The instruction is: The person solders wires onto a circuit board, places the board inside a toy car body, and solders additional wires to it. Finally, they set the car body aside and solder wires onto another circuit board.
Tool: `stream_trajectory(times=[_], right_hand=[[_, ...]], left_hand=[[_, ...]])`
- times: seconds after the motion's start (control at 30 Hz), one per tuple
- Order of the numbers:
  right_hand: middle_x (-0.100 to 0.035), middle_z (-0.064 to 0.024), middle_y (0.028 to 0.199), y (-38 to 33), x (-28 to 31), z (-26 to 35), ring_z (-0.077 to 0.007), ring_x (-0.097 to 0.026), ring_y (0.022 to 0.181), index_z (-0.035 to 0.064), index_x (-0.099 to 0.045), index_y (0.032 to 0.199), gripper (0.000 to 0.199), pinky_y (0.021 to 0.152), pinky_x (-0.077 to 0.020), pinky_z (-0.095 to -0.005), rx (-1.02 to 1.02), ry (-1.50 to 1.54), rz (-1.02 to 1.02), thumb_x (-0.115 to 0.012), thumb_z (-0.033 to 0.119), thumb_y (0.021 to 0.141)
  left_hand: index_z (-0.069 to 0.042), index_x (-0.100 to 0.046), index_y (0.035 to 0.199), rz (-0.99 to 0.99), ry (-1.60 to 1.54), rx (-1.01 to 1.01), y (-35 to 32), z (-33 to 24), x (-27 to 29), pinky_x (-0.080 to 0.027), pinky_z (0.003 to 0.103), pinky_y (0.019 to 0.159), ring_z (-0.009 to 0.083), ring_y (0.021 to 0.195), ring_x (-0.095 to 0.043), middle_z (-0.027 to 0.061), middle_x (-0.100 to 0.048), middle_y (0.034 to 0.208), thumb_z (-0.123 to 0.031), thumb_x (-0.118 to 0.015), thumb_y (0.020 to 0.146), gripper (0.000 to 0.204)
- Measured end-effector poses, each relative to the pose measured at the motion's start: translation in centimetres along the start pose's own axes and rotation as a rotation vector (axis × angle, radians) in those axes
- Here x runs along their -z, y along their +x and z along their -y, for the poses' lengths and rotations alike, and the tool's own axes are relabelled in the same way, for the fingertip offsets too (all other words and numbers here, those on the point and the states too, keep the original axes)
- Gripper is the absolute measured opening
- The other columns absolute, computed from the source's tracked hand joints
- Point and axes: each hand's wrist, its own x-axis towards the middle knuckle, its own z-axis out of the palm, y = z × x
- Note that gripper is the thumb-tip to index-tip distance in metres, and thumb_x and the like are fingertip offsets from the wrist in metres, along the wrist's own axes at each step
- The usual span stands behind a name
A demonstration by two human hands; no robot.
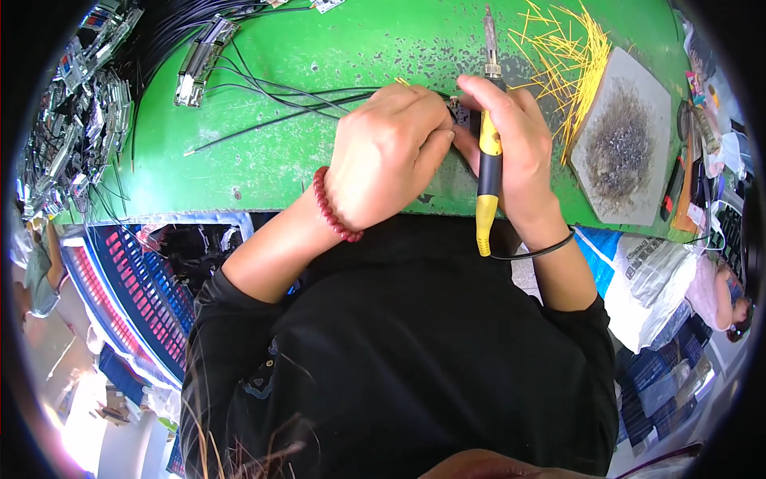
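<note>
My left hand [391, 144], with a red beaded bracelet on its wrist, is closed over thin black wires [279, 94] that run in under it from the left; its fingertips are mostly hidden. In my right hand [517, 144] lies a yellow and black soldering iron [489, 172], its metal tip pointing away from me. The fingertips of both hands meet around a small dark part [460, 112], mostly covered, so I cannot tell its kind. At the far left end of the wires rests a shiny metal-cased connector piece [203, 62].
Many metal-cased pieces [96, 120] with black wires are heaped at the left. Loose yellow wires [578, 60] lie at the far right, beside a grey board [626, 144] with a burnt dark patch. Tools [690, 172] lie on the right edge of the green table [263, 152]. A plastic basket [144, 287] stands below left.
</note>
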Motion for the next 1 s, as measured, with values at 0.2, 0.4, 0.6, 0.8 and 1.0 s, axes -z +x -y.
stream_trajectory(times=[0.2, 0.4, 0.6, 0.8, 1.0], right_hand=[[-0.058, -0.0047, 0.077, -0.5, 1.1, 0.1, -0.0244, -0.055, 0.070, 0.0105, -0.061, 0.120, 0.060, 0.063, -0.0471, -0.0351, -0.092, 0.081, 0.055, -0.077, -0.002, 0.064], [-0.065, -0.0125, 0.114, -3.1, 2.8, -1.1, -0.0206, -0.070, 0.089, 0.0003, -0.056, 0.123, 0.038, 0.077, -0.0541, -0.0291, -0.286, 0.405, -0.054, -0.067, 0.006, 0.088], [-0.066, -0.0127, 0.097, -5.4, 4.9, -0.1, -0.0151, -0.064, 0.073, -0.0059, -0.057, 0.123, 0.059, 0.066, -0.0477, -0.0254, -0.363, 0.518, -0.097, -0.059, 0.045, 0.094], [-0.058, -0.0014, 0.080, -7.0, 4.0, -0.2, -0.0053, -0.049, 0.067, -0.0015, -0.060, 0.103, 0.026, 0.059, -0.0374, -0.0205, -0.493, 0.684, -0.268, -0.067, 0.016, 0.085], [-0.054, 0.0002, 0.077, -6.9, 4.2, -0.4, -0.0035, -0.047, 0.064, 0.0005, -0.055, 0.095, 0.019, 0.056, -0.0363, -0.0197, -0.470, 0.682, -0.195, -0.068, 0.007, 0.082]], left_hand=[[-0.003, -0.061, 0.080, 0.042, 0.032, 0.036, 0.4, 0.4, -1.0, -0.051, 0.038, 0.069, 0.0301, 0.079, -0.061, 0.0111, -0.064, 0.084, 0.000, -0.067, 0.075, 0.008], [-0.004, -0.063, 0.078, 0.039, 0.109, 0.004, 0.5, 0.2, -1.6, -0.052, 0.036, 0.073, 0.0288, 0.083, -0.063, 0.0099, -0.065, 0.090, -0.001, -0.068, 0.073, 0.008], [-0.006, -0.062, 0.075, -0.021, 0.200, -0.041, 0.8, 0.1, -2.0, -0.052, 0.036, 0.063, 0.0265, 0.077, -0.061, 0.0057, -0.064, 0.084, -0.005, -0.067, 0.072, 0.005], [-0.006, -0.062, 0.074, -0.005, 0.219, -0.055, 1.0, 0.0, -1.9, -0.051, 0.036, 0.062, 0.0269, 0.075, -0.060, 0.0054, -0.064, 0.084, -0.005, -0.067, 0.072, 0.005], [-0.005, -0.062, 0.076, 0.053, 0.205, 0.034, 0.9, -0.4, -1.7, -0.051, 0.036, 0.074, 0.0289, 0.084, -0.063, 0.0104, -0.066, 0.090, -0.002, -0.070, 0.072, 0.009]])
